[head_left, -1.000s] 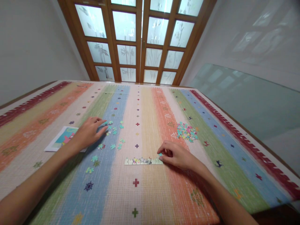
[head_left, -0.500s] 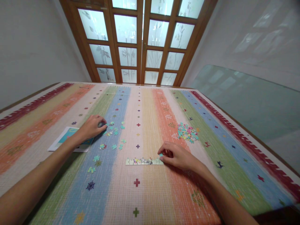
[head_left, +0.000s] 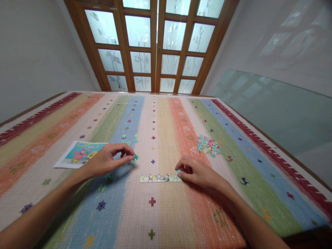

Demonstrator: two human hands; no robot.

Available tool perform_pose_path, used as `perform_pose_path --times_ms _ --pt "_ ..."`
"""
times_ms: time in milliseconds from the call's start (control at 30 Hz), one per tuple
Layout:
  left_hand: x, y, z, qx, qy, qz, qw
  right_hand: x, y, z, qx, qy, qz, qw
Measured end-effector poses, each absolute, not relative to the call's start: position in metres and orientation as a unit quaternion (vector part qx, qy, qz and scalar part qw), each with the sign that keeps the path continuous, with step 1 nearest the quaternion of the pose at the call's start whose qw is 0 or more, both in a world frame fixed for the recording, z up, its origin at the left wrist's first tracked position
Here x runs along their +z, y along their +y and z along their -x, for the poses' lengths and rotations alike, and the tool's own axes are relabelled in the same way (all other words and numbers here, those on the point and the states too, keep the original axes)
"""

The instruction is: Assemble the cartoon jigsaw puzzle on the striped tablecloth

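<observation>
Counter (head_left: 32,108): broad, brown-edged, almost wholly covered by a cloth.
Cloth (head_left: 168,216): striped in red, yellow, orange, white, green and blue, printed with crosses, snowflakes, trees and reindeer.
Joined strip (head_left: 160,178): a single row of puzzle pieces, flat, near the middle.
Heap (head_left: 208,146): many mixed pieces, right of the strip and farther back.
Loose pieces (head_left: 136,139): mostly turquoise, scattered left of centre, some partly hidden.
Picture sheet (head_left: 84,154): flat, at left, cartoon figures, one corner covered.

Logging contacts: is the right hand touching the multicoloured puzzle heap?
No, the right hand is at the narrow pale-green puzzle strip, apart from the heap.
</observation>
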State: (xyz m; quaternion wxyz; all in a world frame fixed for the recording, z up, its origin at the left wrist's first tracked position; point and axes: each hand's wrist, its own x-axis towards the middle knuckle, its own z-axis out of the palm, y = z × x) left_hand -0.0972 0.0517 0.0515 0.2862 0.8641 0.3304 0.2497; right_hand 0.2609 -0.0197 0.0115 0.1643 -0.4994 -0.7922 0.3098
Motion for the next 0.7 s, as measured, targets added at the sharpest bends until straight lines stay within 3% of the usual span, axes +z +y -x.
perform_pose_path --times_ms 200,700 --pt "0.029 0.027 0.081 0.235 0.307 -0.858 0.339 0.012 -0.020 -0.260 0.308 -0.794 0.498 0.160" --pt "0.006 0.018 0.075 0.205 0.339 -0.869 0.295 0.014 -0.020 -0.260 0.303 -0.797 0.501 0.148"
